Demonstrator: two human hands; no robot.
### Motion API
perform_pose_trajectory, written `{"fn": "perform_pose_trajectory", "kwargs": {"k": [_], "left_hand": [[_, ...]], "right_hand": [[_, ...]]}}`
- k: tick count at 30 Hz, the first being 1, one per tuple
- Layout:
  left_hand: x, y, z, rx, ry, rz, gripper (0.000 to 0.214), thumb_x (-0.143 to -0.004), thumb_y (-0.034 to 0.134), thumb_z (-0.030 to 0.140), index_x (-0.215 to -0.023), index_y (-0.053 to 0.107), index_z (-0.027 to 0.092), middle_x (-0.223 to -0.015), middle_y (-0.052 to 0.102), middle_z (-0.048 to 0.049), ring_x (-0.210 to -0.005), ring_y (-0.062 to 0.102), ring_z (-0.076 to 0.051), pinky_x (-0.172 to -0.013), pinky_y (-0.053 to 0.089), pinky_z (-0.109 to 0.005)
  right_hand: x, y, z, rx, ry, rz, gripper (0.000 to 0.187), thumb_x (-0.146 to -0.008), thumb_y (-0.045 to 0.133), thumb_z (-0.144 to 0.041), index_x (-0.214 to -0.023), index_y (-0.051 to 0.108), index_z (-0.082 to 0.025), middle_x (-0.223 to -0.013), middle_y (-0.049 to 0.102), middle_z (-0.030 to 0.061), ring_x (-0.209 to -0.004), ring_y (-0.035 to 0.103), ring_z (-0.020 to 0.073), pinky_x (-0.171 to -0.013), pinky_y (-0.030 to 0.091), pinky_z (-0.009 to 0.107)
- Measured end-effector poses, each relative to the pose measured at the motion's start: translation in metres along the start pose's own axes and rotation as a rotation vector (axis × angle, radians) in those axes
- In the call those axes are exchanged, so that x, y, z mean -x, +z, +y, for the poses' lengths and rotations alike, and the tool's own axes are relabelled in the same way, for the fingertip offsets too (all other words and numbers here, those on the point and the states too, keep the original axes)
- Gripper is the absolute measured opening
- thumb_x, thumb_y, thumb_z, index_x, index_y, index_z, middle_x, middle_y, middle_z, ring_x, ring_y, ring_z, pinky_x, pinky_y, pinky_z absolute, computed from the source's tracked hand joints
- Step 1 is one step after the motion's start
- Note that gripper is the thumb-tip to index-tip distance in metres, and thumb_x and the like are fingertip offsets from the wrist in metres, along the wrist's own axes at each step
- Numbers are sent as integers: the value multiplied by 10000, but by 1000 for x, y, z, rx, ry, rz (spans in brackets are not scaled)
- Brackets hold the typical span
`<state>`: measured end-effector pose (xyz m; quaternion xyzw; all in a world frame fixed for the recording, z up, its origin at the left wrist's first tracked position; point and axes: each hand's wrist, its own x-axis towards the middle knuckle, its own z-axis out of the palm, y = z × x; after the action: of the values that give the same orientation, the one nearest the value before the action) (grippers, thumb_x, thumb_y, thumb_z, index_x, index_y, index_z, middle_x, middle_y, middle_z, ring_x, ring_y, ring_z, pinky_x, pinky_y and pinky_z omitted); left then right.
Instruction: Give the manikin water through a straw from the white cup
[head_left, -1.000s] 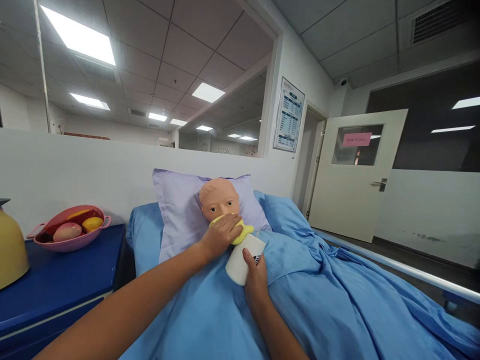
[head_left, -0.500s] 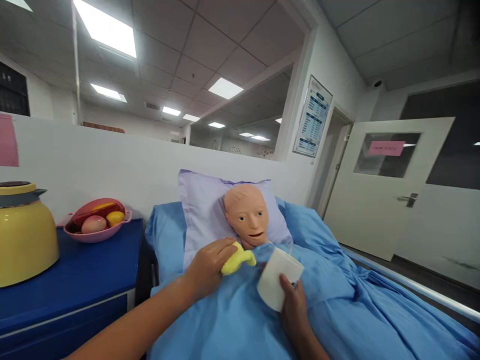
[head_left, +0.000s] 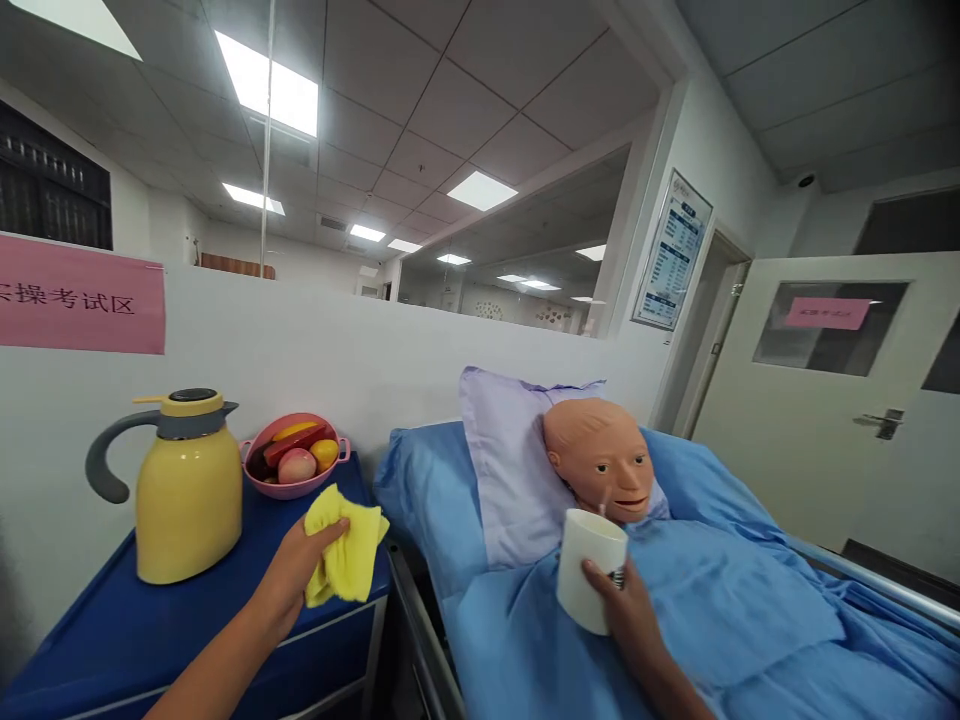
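A folded yellow cloth (head_left: pixel 346 550) is pinched between the thumb and fingers of my left hand (head_left: pixel 300 565), above the front edge of the blue bedside cabinet (head_left: pixel 202 620). My right hand (head_left: pixel 630 610) grips a white mug (head_left: pixel 589 575) over the bed, with its thumb across the side near a dark printed mark. A thin straw-like stick (head_left: pixel 604 500) rises from the mug. Just behind the mug, a manikin head (head_left: pixel 600 455) lies on a lilac pillow (head_left: pixel 499 470). Blue bedding (head_left: pixel 720 580) covers the manikin below its chin.
On the cabinet stand a yellow thermos jug (head_left: pixel 189 500) with a grey handle and a pink basket (head_left: pixel 289 490) of fruit. A metal bed rail (head_left: pixel 424 630) runs between cabinet and bed. A door (head_left: pixel 825 440) stands at the right.
My left hand has carried the cloth left, from beside the manikin's chin to over the cabinet. My right hand still holds the mug, now more upright. The view has turned left.
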<state>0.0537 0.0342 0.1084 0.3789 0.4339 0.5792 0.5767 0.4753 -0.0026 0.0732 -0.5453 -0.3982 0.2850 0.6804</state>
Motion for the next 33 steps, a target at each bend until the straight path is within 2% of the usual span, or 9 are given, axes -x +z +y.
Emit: {"fn": "perform_pose_trajectory", "kwargs": {"k": [3,9,12,15,18,21,27,30,33], "left_hand": [[-1,-47,-12,101,-139,49,343,-747,773,235,-1035,635,112,-949,741,-147,-811,720,-301,-686,599,-386],[-13,-118,-33,187,-176,136,374,-776,747,190,-1121,622,118,-974,748,-133,-829,728,-295,-677,608,-365],[-22,-140,-38,226,-208,150,312,-808,710,175,-1099,622,103,-979,747,-142,-863,729,-291,-685,609,-336],[-31,-153,-42,264,-273,151,284,-825,690,174,-1087,621,93,-986,745,-154,-886,727,-292,-745,614,-352],[-42,-159,-44,310,-285,143,301,-832,680,166,-1117,614,95,-1005,744,-152,-911,724,-288,-800,612,-374],[-55,-162,-46,353,-282,110,322,-837,673,156,-1144,607,88,-1037,738,-156,-950,717,-280,-846,605,-379],[-79,-172,-44,380,-256,47,366,-856,663,163,-1204,585,84,-1101,720,-162,-1012,699,-272,-922,581,-385],[-82,-174,-40,388,-301,-33,393,-872,647,173,-1245,564,81,-1125,710,-166,-1023,695,-268,-930,578,-379],[-82,-172,-36,330,-331,-37,362,-886,620,166,-1233,574,72,-1108,714,-171,-973,711,-263,-887,595,-366]], "right_hand": [[21,83,12,-12,-32,-202,792,-580,818,-554,-1223,567,-166,-974,714,127,-845,679,321,-707,556,429],[66,240,40,-210,-30,-474,647,-671,785,-518,-1190,560,-204,-1008,696,74,-871,658,259,-766,541,385],[82,299,55,-248,-38,-530,611,-652,810,-490,-1131,581,-187,-965,692,61,-865,643,244,-781,527,368],[93,341,70,-278,-55,-520,636,-659,818,-463,-1170,553,-193,-1005,678,51,-906,626,230,-826,509,353],[97,364,82,-303,-67,-500,646,-678,815,-446,-1201,521,-207,-1047,664,46,-937,613,221,-854,497,345],[93,373,89,-307,-69,-493,659,-659,838,-415,-1197,520,-207,-1066,663,50,-965,608,229,-879,488,351],[80,377,93,-341,-58,-477,716,-685,829,-378,-1290,479,-223,-1175,636,60,-1036,595,225,-931,470,361],[78,375,95,-369,-62,-477,735,-708,812,-364,-1335,451,-238,-1190,631,56,-1050,590,216,-936,474,356],[78,374,98,-390,-68,-484,763,-705,815,-352,-1356,429,-256,-1231,614,52,-1076,584,212,-941,479,348]]}}
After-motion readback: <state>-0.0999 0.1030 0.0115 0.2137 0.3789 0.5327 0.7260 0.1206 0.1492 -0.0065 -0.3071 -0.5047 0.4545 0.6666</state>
